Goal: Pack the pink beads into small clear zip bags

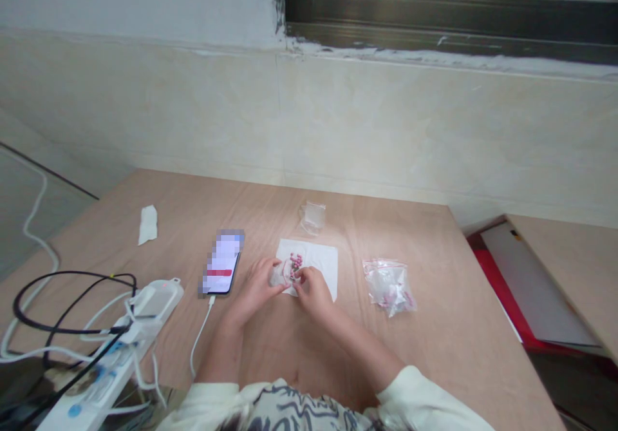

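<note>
A white sheet of paper [329,260] lies on the table with a small cluster of pink and dark red beads [296,261] on it. My left hand [259,283] is at the paper's left edge, its thumb and fingers closed on a small clear plastic bag [279,276] with a reddish edge. From the right, my right hand [315,291] reaches over the paper beside the beads. Its thumb and index finger are pinched together near the bag's mouth; whatever is between them is too small to make out.
Left of the paper lies a phone [223,263] on a white cable. Behind the paper is a clear bag [313,217]; to the right, a pile of clear zip bags [390,284]. A power strip [154,299] with tangled cords and a white paper scrap [148,225] are at left.
</note>
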